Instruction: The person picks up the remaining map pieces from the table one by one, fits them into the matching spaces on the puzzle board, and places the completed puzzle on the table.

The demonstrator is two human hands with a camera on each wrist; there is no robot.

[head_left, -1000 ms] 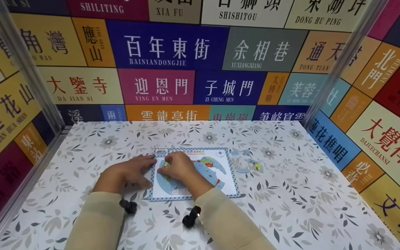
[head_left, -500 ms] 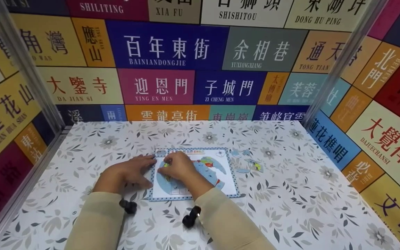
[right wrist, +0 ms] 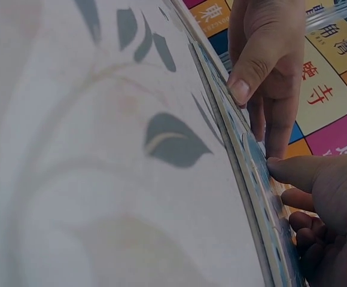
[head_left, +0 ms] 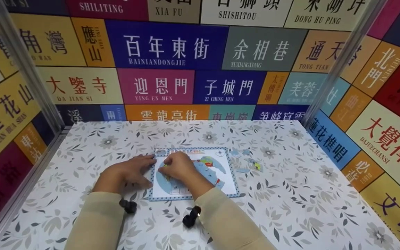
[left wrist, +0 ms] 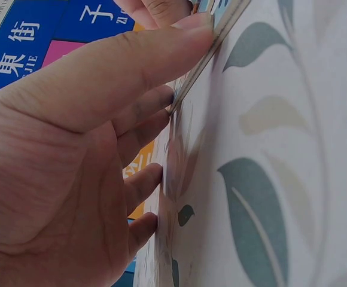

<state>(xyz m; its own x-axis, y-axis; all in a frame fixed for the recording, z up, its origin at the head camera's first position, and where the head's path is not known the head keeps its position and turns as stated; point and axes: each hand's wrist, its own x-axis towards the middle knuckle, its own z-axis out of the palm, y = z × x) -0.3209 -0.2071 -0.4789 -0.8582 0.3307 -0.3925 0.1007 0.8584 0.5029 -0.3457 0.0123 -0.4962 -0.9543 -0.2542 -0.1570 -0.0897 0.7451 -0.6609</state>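
Note:
A world-map jigsaw puzzle board (head_left: 234,187) with a blue dotted border lies on the table, partly filled. Over its left part, my right hand (head_left: 181,168) has thumb and fingertips curled at a small yellow-green puzzle piece (head_left: 165,166), mostly covered by the fingers. In the right wrist view, that hand's thumb (right wrist: 293,170) touches the board's face. My left hand (head_left: 128,173) rests at the board's left edge, its thumb and fingers spread. In the left wrist view, the left thumb (left wrist: 179,48) lies against the board's edge.
Several loose puzzle pieces (head_left: 255,165) lie just right of the board. A floral-patterned cloth (head_left: 290,208) covers the table. Panels with colourful place-name signs (head_left: 168,45) stand at the back and both sides, with clear posts (head_left: 339,59) at the corners.
The right fingers shift very slightly over the left part of the puzzle. The left hand, the board and the loose pieces stay where they were.

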